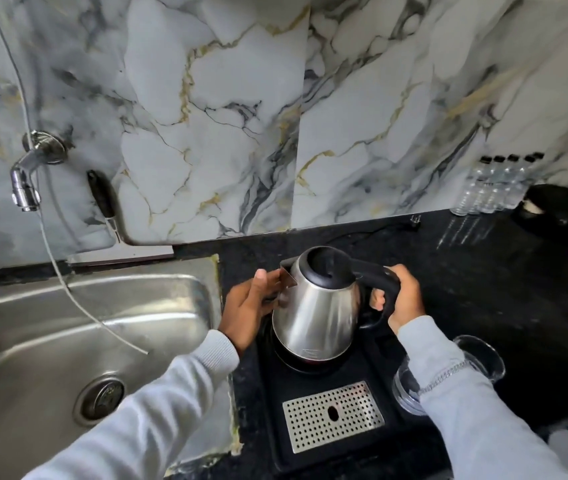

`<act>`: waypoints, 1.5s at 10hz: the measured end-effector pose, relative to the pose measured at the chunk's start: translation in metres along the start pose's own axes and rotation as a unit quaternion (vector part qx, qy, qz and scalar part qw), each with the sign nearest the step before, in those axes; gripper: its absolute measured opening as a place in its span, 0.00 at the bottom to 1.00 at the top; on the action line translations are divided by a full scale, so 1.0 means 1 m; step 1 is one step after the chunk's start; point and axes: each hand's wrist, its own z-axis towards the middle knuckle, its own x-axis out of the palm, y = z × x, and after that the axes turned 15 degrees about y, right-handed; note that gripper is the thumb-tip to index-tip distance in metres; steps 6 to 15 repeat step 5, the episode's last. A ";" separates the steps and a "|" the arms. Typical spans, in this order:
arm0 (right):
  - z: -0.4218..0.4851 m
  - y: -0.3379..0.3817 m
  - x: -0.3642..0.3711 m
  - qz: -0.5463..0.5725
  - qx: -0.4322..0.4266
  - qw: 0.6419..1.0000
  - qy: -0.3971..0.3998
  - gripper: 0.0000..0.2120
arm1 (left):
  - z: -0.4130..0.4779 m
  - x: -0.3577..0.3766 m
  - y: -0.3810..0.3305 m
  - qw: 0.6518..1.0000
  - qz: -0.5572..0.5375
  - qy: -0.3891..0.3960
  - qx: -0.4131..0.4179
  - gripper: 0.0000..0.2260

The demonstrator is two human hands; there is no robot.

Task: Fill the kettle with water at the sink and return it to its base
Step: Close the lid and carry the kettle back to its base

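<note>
A steel kettle (313,313) with a black lid and handle stands tilted on its round black base (301,367), part of a black tray on the counter. My right hand (405,299) is wrapped around the black handle. My left hand (253,306) rests against the kettle's left side, by the spout, with fingers spread on the metal. The lid is closed. The steel sink (50,341) lies to the left, with a wall tap (26,185) above its far left corner.
A perforated drip grate (332,415) sits in the tray's front. A clear glass jug (479,358) stands right of the tray, partly behind my right sleeve. Several water bottles (493,188) and a black object (562,213) stand at the back right. A thin hose (78,299) hangs into the sink.
</note>
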 end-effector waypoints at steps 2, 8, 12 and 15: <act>0.001 0.003 0.000 -0.002 0.040 0.998 0.043 0.23 | 0.000 0.003 0.004 0.999 0.024 -0.026 0.011 0.15; -0.022 0.011 -0.002 -0.149 -0.026 0.988 0.014 0.16 | -0.012 -0.015 -0.011 0.998 0.055 -0.039 -0.007 0.16; -0.022 0.011 -0.002 -0.149 -0.026 0.988 0.014 0.16 | -0.012 -0.015 -0.011 0.998 0.055 -0.039 -0.007 0.16; -0.022 0.011 -0.002 -0.149 -0.026 0.988 0.014 0.16 | -0.012 -0.015 -0.011 0.998 0.055 -0.039 -0.007 0.16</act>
